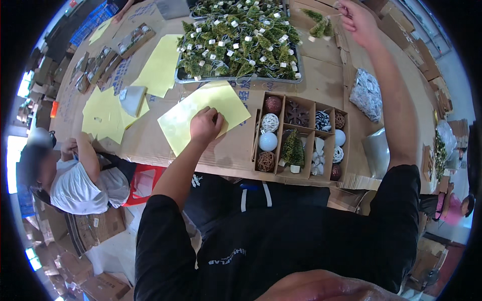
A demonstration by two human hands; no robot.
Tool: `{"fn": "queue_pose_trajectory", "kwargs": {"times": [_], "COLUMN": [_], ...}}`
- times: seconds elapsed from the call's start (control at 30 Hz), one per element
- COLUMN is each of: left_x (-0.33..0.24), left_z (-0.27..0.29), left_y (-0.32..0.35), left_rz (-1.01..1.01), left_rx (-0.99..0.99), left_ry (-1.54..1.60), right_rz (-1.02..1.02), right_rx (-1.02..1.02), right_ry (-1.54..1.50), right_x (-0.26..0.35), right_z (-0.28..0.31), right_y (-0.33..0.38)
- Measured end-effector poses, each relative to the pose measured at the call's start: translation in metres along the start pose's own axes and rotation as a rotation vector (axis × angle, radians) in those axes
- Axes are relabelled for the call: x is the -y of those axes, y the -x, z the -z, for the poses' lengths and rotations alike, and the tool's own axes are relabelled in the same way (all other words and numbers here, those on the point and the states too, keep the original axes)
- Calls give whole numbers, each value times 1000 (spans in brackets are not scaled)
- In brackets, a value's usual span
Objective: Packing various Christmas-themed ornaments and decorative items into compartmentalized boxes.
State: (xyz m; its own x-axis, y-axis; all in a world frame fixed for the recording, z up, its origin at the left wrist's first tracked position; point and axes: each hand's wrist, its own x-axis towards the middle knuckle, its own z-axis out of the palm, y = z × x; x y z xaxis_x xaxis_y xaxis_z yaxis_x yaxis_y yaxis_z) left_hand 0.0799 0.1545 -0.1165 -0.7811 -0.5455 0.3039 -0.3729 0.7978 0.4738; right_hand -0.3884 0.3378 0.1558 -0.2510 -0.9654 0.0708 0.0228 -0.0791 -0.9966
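My left hand (206,124) rests, fingers curled in, on a yellow sheet of card (175,118); whatever it may hold is hidden. Far off to the right, my right hand (357,21) is raised and pinches thin strings. From these hang small green bottle-brush tree ornaments (320,25) with white bases. Just left of them stands a metal tray (241,79) heaped with many more such trees. Between my arms sits a divided cardboard box (307,131). Its compartments hold glitter balls (273,104), white balls (268,141), woven balls, a dark snowflake, a pinecone and green trees (292,149).
More yellow sheets (103,118) lie to the left, one under a white block (132,100). Behind them are several filled ornament boxes (135,39). A clear plastic bag (365,95) lies right of the box. A person in white (85,185) sits at left; another hand (118,17) shows far left.
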Motion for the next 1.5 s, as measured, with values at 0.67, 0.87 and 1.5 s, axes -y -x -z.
{"fn": "queue_pose_trajectory", "kwargs": {"times": [0.67, 0.87, 1.5], "left_x": [3, 0, -275], "left_z": [-3, 17, 113], "left_y": [6, -25, -4], "left_rz": [36, 93, -301], "left_rx": [29, 277, 451], "left_ry": [-83, 6, 1322], "right_rz": [229, 91, 188], "right_rx": [-488, -374, -176], "right_ry": [1043, 1073, 864], "right_x": [0, 68, 86], "right_z": [-135, -172, -248], "right_y": [93, 146, 217]}}
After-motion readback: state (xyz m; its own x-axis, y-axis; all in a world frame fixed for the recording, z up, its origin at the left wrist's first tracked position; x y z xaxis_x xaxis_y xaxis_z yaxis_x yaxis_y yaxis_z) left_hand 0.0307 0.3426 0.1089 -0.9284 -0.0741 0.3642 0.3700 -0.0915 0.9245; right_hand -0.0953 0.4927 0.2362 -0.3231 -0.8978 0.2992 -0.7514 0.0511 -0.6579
